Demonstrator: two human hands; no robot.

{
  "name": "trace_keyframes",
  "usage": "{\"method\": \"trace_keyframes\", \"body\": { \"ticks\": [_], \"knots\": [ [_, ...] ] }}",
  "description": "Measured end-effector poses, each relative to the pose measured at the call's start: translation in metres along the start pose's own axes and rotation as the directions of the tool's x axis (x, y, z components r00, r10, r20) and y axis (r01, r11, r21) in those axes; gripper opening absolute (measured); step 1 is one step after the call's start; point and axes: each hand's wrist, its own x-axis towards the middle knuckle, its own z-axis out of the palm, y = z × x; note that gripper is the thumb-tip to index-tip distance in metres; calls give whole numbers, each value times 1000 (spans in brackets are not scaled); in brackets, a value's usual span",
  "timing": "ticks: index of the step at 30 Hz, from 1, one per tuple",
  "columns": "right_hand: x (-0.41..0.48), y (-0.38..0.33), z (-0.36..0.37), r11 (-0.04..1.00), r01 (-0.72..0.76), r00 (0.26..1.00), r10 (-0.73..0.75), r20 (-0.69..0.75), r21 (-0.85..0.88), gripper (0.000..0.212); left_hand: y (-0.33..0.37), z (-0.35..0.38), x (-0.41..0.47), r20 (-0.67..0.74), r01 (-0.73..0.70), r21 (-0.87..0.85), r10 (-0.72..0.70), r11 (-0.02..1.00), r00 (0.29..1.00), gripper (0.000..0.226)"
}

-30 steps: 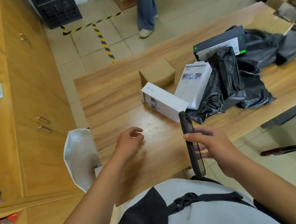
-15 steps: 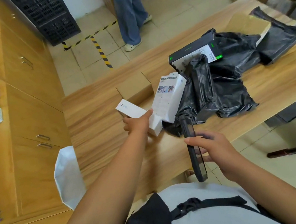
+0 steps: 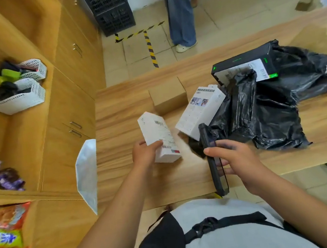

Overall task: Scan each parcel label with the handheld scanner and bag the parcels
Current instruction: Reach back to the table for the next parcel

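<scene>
1. Our right grip [image 3: 232, 156] clamps the scanner [image 3: 204, 137], nearer us than the cardboard box [image 3: 168, 96].
2. Our left grip [image 3: 144, 154] clasps a white parcel [image 3: 159, 137], label up, just before that box.
3. Scanning step, we judge; next, aim the scanner at the label.

I'm on 1 view, the head camera: wide-angle, worn high, facing forward and steeply down over the table [image 3: 119, 109]. Left hand [image 3: 144, 154] and right hand [image 3: 232, 156] sit close under the lens, the wearer's chest [image 3: 225, 240] fills the bottom edge, cabinets [image 3: 66, 59] bend along the left, floor [image 3: 218, 23] runs off up top.
</scene>
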Motion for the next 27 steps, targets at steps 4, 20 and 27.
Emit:
{"method": "trace_keyframes", "body": {
  "ticks": [4, 20, 27],
  "knots": [
    [9, 0, 11, 1000, -3, 996, 5, 87, -25, 30, -37, -38, -15, 80, 143, -156, -131, 977, 988, 40],
    [14, 15, 14, 994, -63, 985, 77, 152, -95, 56, -75, -33, -24, -166, 52, 564, 51, 824, 985, 93],
    [12, 20, -1, 998, -43, 992, 49, 117, -54, 51, -52, -13, 1, -117, 63, 860, 75, 506, 990, 109]
  ]
}}
